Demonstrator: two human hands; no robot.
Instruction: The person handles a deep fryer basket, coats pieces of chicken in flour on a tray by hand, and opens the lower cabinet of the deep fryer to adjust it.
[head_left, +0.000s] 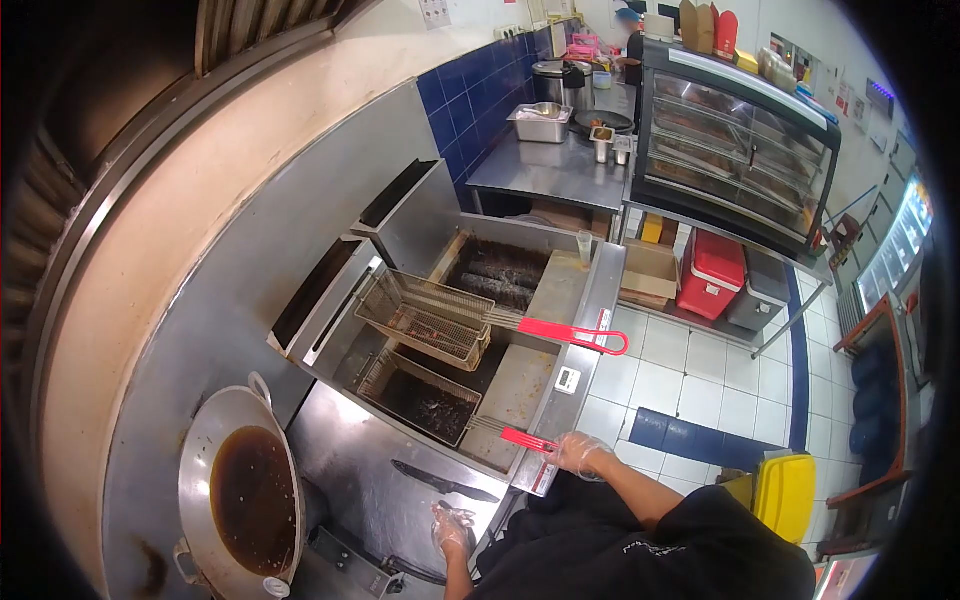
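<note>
My right hand, in a clear plastic glove, is closed around the red handle of the nearer fryer basket. That wire basket sits low in the fryer well, with dark oil showing through its mesh. A second fryer basket rests higher, beyond it, and its red handle points right with no hand on it. Also gloved, my left hand hovers over or rests on the steel counter, fingers slightly apart, with nothing visible in it. Close by lies a long dark knife-like tool.
A large wok of brown liquid stands at left. A small timer sits on the fryer's front edge. Beyond are a glass display cabinet, a red cooler, a yellow bin and another person.
</note>
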